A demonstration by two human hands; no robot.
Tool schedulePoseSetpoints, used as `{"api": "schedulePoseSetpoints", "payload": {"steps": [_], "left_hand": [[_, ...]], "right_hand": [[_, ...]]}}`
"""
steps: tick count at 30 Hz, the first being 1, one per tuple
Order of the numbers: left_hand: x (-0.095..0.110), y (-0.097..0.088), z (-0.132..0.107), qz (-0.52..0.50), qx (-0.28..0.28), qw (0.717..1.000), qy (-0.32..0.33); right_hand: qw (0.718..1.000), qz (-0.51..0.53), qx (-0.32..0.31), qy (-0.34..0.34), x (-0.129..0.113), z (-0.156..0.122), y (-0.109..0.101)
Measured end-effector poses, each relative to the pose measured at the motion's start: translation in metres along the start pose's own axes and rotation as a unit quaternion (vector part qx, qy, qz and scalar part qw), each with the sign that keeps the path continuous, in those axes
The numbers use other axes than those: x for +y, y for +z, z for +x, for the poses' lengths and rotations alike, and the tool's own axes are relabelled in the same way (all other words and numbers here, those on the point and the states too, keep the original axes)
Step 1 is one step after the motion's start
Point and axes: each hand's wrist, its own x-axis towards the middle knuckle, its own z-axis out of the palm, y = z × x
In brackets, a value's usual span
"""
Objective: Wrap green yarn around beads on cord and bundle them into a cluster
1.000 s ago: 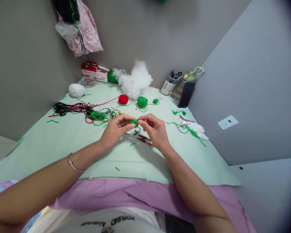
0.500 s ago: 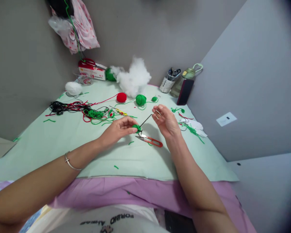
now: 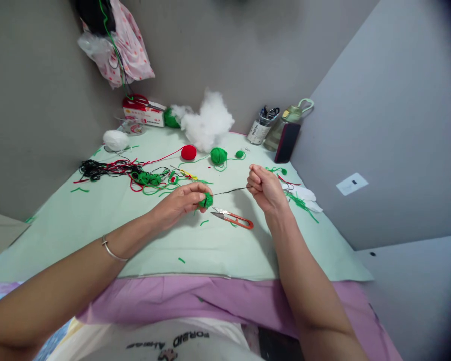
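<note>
Between the fingers of my left hand (image 3: pixel 186 199) is a small green crocheted piece (image 3: pixel 206 200) with a black stitch across it. A dark thread (image 3: pixel 231 190) runs taut from the piece to my right hand (image 3: pixel 263 186), whose fingers are closed on it. Whether a needle is also in the right hand is hidden by the fingers. Just below the thread, orange-handled thread snips (image 3: pixel 233 218) lie on the pale green table cover (image 3: pixel 225 250), blades pointing left.
Tangled black yarn (image 3: pixel 93 169) and green scraps lie at left. Behind are a red yarn ball (image 3: pixel 188 153), a green yarn ball (image 3: pixel 218 156) and white stuffing (image 3: pixel 206 120). A pen cup (image 3: pixel 259 129), a bottle (image 3: pixel 291 115) and a phone (image 3: pixel 287 143) stand at back right.
My right hand has closed and moved slightly right, drawing the dark thread out straight. The green piece has turned in my left hand, showing its black stitch.
</note>
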Motion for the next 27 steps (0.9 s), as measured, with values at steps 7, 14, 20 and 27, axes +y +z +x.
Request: {"api": "schedulePoseSetpoints", "payload": {"steps": [7, 14, 20, 27], "left_hand": [[-0.001, -0.005, 0.003, -0.033, 0.038, 0.999, 0.015], [-0.002, -0.012, 0.006, -0.031, 0.108, 0.993, 0.037], [0.001, -0.012, 0.008, -0.079, 0.118, 0.989, 0.030], [0.001, -0.014, 0.009, -0.131, 0.120, 0.984, 0.032]], "right_hand": [[0.998, -0.011, -0.059, 0.007, 0.011, -0.011, 0.020], [0.992, -0.065, -0.100, -0.051, 0.007, -0.027, 0.028], [0.978, -0.093, -0.189, -0.014, 0.006, -0.035, 0.033], [0.968, -0.072, -0.234, 0.048, 0.021, -0.033, 0.041]]}}
